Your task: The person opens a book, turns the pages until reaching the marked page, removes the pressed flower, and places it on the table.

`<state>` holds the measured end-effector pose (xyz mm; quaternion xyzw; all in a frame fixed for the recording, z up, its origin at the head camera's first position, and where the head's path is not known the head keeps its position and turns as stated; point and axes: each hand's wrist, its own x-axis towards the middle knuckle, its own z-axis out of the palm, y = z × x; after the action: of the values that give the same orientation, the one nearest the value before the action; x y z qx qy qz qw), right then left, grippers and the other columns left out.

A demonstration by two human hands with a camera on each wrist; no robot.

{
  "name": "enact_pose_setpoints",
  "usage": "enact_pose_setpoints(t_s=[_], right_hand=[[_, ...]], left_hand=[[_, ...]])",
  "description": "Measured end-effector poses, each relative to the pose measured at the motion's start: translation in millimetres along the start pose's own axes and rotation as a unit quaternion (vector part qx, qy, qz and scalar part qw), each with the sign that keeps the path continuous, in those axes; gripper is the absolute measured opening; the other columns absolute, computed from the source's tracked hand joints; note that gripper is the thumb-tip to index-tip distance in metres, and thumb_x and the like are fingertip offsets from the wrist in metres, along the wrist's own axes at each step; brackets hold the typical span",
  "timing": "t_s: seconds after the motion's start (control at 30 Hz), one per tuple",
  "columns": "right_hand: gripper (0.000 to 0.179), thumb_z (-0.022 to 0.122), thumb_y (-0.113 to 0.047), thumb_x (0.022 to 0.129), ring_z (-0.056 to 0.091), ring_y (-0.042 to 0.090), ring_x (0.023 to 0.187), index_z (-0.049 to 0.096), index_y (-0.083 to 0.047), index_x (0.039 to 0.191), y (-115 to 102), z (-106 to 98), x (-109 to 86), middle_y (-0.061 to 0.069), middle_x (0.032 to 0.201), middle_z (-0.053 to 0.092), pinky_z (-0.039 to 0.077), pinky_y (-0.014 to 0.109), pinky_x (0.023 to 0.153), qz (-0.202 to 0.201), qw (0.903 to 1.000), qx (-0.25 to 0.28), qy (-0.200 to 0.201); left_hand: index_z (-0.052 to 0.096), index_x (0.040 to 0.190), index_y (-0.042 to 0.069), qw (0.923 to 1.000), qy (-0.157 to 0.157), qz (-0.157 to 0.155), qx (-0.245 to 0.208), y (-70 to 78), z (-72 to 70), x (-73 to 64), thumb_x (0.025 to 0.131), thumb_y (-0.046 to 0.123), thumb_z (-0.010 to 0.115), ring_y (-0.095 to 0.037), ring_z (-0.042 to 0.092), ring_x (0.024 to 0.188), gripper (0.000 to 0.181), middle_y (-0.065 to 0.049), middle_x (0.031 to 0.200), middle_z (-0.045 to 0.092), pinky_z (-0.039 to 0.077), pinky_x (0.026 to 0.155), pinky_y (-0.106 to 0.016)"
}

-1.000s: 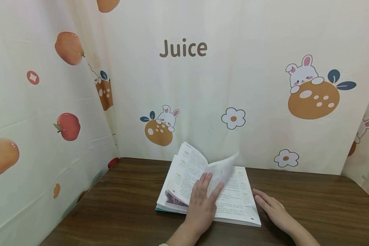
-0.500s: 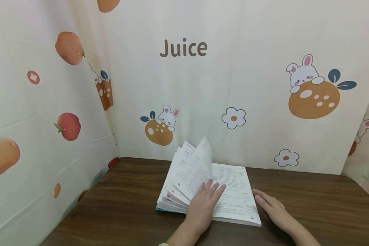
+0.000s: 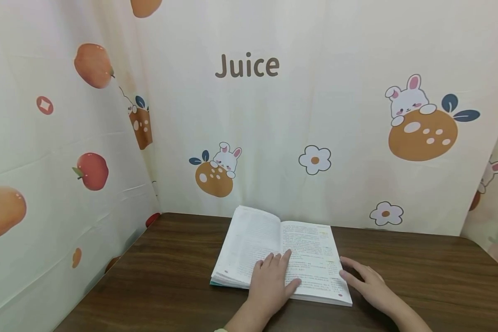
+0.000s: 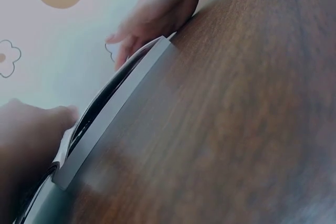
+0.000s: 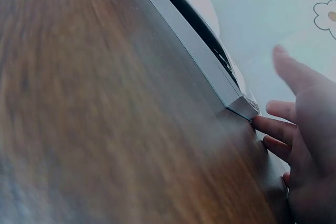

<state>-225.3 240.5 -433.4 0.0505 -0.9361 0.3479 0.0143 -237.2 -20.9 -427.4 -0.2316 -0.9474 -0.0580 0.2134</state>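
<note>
A thick paperback book (image 3: pixel 315 267) lies open on the table, its left page mostly pale and its right page full of printed lines. My left hand (image 3: pixel 269 283) rests on the lower part of the book near the gutter, fingers straight and thumb spread over the right page. At the book's right edge is my right hand (image 3: pixel 369 283), fingers relaxed, with thumb and forefinger apart. In the right wrist view, fingertips of the right hand (image 5: pixel 315 140) are right at the corner of the page block (image 5: pixel 184 40). The left wrist view shows the upper pages (image 4: pixel 100 95) bowed above the block.
The dark wood-grain table (image 3: pixel 157 276) extends on both sides of the book. Behind it and to the left hangs a pale curtain (image 3: pixel 274 115) printed with fruit, rabbits, flowers and the word Juice. The book's far edge lies close to the curtain.
Raised pages have turned over to the left and lie down, so a paler left page shows. My left hand has shifted slightly lower; the right thumb has moved away from the forefinger.
</note>
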Motion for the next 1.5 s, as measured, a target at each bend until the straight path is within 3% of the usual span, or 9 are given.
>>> enact_pose_setpoints(t_s=[0.1,0.2,0.4,0.77,1.2,1.37,1.5], right_hand=[[0.067,0.056,-0.049,0.087,0.036,0.045,0.122,0.044,-0.006,0.136,1.9,1.3,0.3,0.023,0.136,0.042,0.029,0.068,0.089,0.000,0.9999,-0.015,0.001],[0.068,0.062,-0.048,0.083,0.036,0.046,0.122,0.046,-0.007,0.134,3.6,2.2,-0.2,0.023,0.135,0.044,0.028,0.068,0.088,-0.012,0.9996,-0.025,0.007],[0.066,0.070,-0.042,0.077,0.040,0.046,0.118,0.050,-0.008,0.131,6.1,2.8,-3.1,0.022,0.131,0.048,0.029,0.067,0.086,-0.054,0.9977,-0.037,0.015],[0.069,0.075,-0.040,0.072,0.036,0.048,0.120,0.051,-0.010,0.130,8.1,1.8,-3.8,0.024,0.131,0.046,0.025,0.068,0.087,-0.076,0.9968,-0.023,0.004],[0.068,0.075,-0.045,0.071,0.037,0.048,0.120,0.055,-0.011,0.126,8.2,2.7,-2.1,0.023,0.130,0.048,0.025,0.067,0.089,-0.077,0.9963,-0.027,0.025],[0.064,0.073,-0.046,0.073,0.040,0.047,0.118,0.056,-0.014,0.124,7.3,3.4,-2.1,0.021,0.129,0.050,0.029,0.066,0.087,-0.074,0.9959,-0.037,0.037],[0.061,0.070,-0.047,0.076,0.040,0.046,0.118,0.056,-0.014,0.125,6.5,3.8,-1.7,0.020,0.130,0.049,0.031,0.067,0.086,-0.066,0.9965,-0.038,0.035]], left_hand=[[0.047,0.133,0.018,0.9992,-0.035,-0.017,-0.011,-0.3,2.1,-1.1,0.083,0.069,0.042,-0.025,0.049,0.116,0.072,-0.007,0.124,0.056,0.041,0.087,-0.046],[0.053,0.126,0.017,0.9987,-0.043,-0.020,-0.016,-0.7,3.3,-1.8,0.081,0.074,0.036,-0.026,0.048,0.117,0.074,-0.009,0.125,0.055,0.041,0.087,-0.047],[0.057,0.121,0.017,0.9980,-0.052,-0.028,-0.023,-1.2,4.2,-3.5,0.080,0.075,0.036,-0.025,0.045,0.119,0.074,-0.010,0.127,0.051,0.040,0.088,-0.046],[0.052,0.127,0.017,0.9922,-0.083,-0.050,-0.078,-1.8,6.2,-5.9,0.078,0.078,0.035,-0.026,0.035,0.126,0.080,-0.012,0.137,0.039,0.034,0.093,-0.052],[0.054,0.126,0.017,0.9920,-0.087,-0.054,-0.074,0.0,8.9,-3.7,0.071,0.083,0.037,-0.027,0.033,0.127,0.088,-0.013,0.137,0.038,0.032,0.094,-0.054],[0.058,0.119,0.022,0.9941,-0.073,-0.038,-0.071,0.6,5.4,-2.9,0.065,0.086,0.042,-0.025,0.035,0.123,0.085,-0.009,0.133,0.043,0.034,0.088,-0.053],[0.061,0.114,0.025,0.9948,-0.068,-0.026,-0.071,0.5,3.7,-1.9,0.066,0.084,0.044,-0.024,0.037,0.121,0.078,-0.006,0.129,0.047,0.035,0.085,-0.052]])
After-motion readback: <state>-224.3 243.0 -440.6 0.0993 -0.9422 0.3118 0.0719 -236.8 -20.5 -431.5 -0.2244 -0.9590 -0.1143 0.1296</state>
